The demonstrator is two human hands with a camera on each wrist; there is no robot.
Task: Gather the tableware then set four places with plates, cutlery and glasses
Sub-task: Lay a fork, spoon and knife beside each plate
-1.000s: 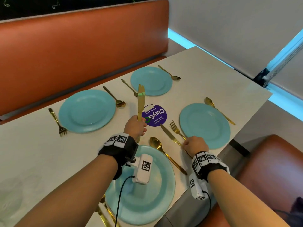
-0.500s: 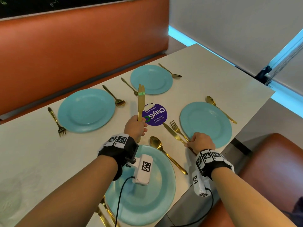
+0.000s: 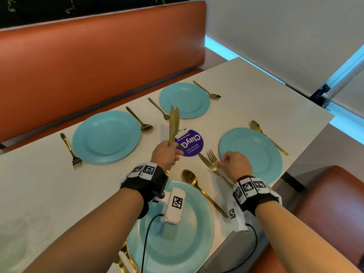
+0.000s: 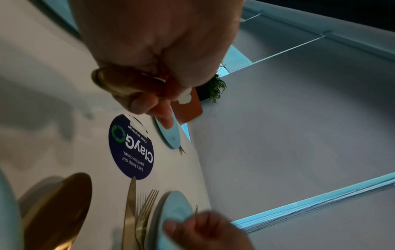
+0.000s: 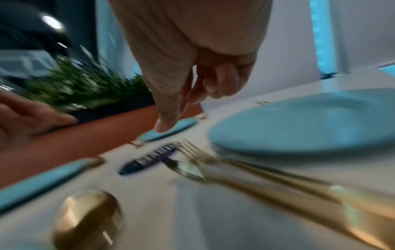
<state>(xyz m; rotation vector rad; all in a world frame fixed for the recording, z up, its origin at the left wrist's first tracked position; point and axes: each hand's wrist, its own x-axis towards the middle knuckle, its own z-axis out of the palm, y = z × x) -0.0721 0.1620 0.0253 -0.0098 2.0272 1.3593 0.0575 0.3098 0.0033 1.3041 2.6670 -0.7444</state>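
1. Table [image 3: 246,99]: pale top set against an orange bench [image 3: 98,52]; carries everything listed below.
2. Near plate [image 3: 177,243]: teal, at the front edge, partly under the left forearm. A gold spoon [image 3: 202,191] lies just to its right.
3. Right plate [image 3: 254,152]: teal, with a gold spoon [image 3: 266,134] along its far side. A gold knife [image 3: 208,164] and gold fork [image 3: 212,157] lie side by side on the table just left of it.
4. Far-left plate [image 3: 106,136]: teal, a fork [image 3: 71,152] to its left and a spoon [image 3: 140,121] to its right.
5. Far-right plate [image 3: 184,99]: teal, flanked by 2 gold pieces; the left one's head is hidden behind the raised knives.
6. Round purple sticker [image 3: 190,143]: flat at the table's centre, between the plates.
7. Left hand [image 3: 165,154]: fist clenched around 2 gold knives [image 3: 173,123], blades upright above the sticker.
8. Right hand [image 3: 234,164]: over the knife and fork by the right plate, fingers loosely bent, gripping nothing; fingertips clear of the cutlery in the wrist view.
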